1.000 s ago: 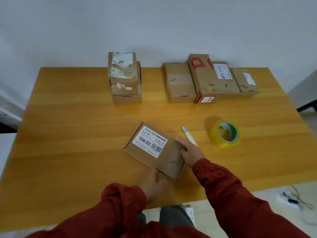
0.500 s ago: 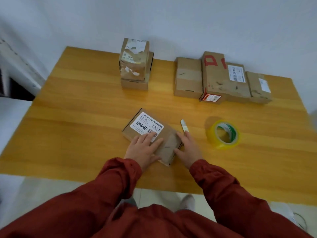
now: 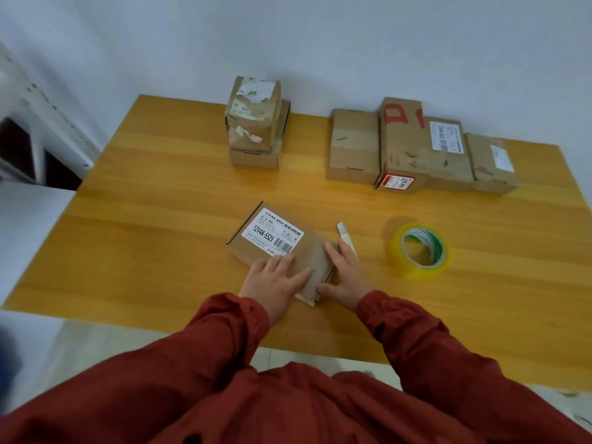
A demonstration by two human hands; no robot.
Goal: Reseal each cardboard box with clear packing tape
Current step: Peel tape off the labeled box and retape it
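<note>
A flat cardboard box (image 3: 315, 251) with a white barcode label lies on the wooden table (image 3: 160, 219) in front of me. My left hand (image 3: 275, 282) rests flat on its near top, fingers spread. My right hand (image 3: 344, 278) lies against the box's right side, fingers straight. A roll of yellowish packing tape (image 3: 418, 251) stands to the right of the box. A small white cutter (image 3: 346, 237) lies between box and roll, partly under my right fingers.
Two boxes are stacked (image 3: 254, 123) at the back middle. A row of several boxes (image 3: 419, 145) stands at the back right, one with red marks. The table's near edge runs just under my wrists.
My left hand came up from the box's near edge onto its top. My right hand shifted slightly along the right side. The camera view swung left.
</note>
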